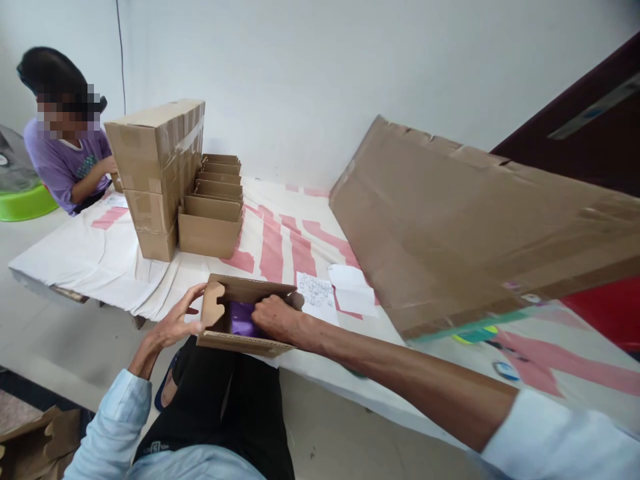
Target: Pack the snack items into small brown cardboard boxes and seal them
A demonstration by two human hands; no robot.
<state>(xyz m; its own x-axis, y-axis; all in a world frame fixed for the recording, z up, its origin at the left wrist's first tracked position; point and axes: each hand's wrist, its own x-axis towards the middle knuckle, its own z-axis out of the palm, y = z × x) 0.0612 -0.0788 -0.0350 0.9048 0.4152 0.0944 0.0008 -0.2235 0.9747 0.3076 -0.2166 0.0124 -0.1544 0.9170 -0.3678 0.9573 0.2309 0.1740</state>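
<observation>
An open cardboard box (245, 345) sits at the near table edge, right in front of me. My left hand (177, 319) grips its left end, thumb at the near corner and fingers around the notched end flap (213, 305). Inside the box lies a shiny purple packet (242, 320). My right hand (274, 316) reaches in from the right with curled fingers closed at the packet's right side; the fingertips are partly hidden. Just right of the box are a printed sheet (319, 297) and a folded white paper (353, 290).
Stacked taped cartons (150, 160) stand at the left, beside a row of open boxes (210, 230). A large cardboard panel (450, 227) leans across the right side. Behind the cartons sits another person (75, 157). More cardboard (43, 440) lies at lower left.
</observation>
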